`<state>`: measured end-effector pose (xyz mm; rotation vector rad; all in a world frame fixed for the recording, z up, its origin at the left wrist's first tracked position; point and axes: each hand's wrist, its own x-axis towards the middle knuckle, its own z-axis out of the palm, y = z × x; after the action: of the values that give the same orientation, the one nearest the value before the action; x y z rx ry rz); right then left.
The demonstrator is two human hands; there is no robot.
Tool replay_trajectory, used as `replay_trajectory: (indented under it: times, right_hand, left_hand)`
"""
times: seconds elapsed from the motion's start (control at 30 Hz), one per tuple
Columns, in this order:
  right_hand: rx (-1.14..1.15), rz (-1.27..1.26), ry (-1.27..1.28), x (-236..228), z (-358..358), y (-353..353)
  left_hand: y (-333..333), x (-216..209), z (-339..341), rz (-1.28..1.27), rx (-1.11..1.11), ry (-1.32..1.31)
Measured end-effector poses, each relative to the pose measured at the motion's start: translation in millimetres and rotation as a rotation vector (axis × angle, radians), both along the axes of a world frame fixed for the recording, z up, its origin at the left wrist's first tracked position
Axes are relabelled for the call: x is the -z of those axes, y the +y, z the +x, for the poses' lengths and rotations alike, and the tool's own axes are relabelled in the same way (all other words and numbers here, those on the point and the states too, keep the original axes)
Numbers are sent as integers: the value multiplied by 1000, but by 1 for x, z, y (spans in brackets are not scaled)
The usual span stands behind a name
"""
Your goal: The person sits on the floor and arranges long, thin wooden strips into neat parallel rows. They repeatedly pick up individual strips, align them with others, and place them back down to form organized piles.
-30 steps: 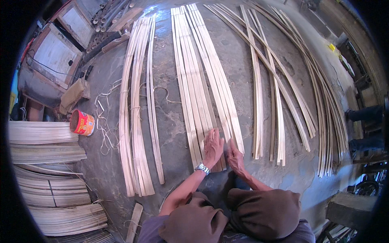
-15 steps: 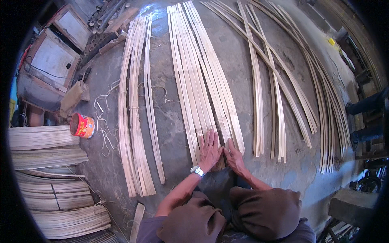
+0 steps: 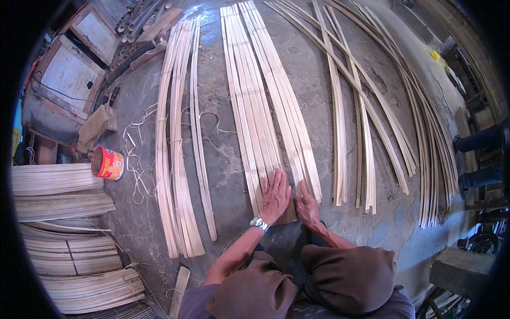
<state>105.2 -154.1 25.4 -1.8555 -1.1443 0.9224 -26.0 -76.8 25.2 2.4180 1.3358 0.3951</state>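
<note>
Long pale bamboo strips (image 3: pixel 247 95) lie side by side on the concrete floor, running away from me in two groups with a narrow gap between them. My left hand (image 3: pixel 276 196), with a metal watch (image 3: pixel 259 223) on its wrist, rests flat on the near end of the left group, fingers stretched forward. Against the near end of the right group of strips (image 3: pixel 289 117) lies my right hand (image 3: pixel 308 204), its fingers extended and pointing ahead. Dark wood shows between the two hands. Neither hand grips anything.
Bundled strips (image 3: pixel 178 138) lie to the left, crossed strips (image 3: pixel 350 80) and a long dark bundle (image 3: pixel 425 138) to the right. A red tin (image 3: pixel 109 164) stands near stacked slats (image 3: pixel 58 181). A person's legs (image 3: pixel 481 141) show at the far right.
My hands have moved slightly apart, and the gap between the near ends of the two strip groups has widened. The left hand's strips shifted a little left.
</note>
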Motion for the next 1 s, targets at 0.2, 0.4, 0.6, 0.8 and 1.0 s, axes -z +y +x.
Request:
replay_trajectory:
  times: [0.2, 0.4, 0.6, 0.8, 1.0]
  right_hand:
    - [11, 97, -39, 11, -2, 8]
    - [29, 0, -4, -9, 1, 17]
    - [153, 169, 83, -33, 6, 14]
    - [159, 193, -50, -11, 59, 20]
    - [165, -27, -1, -17, 76, 27]
  left_hand:
    - [23, -4, 17, 2, -80, -156]
    - [31, -2, 25, -36, -76, -180]
    - [24, 2, 18, -98, -63, -229]
    - [12, -11, 50, 4, 169, -130]
    - [-1, -2, 65, 21, 328, -59]
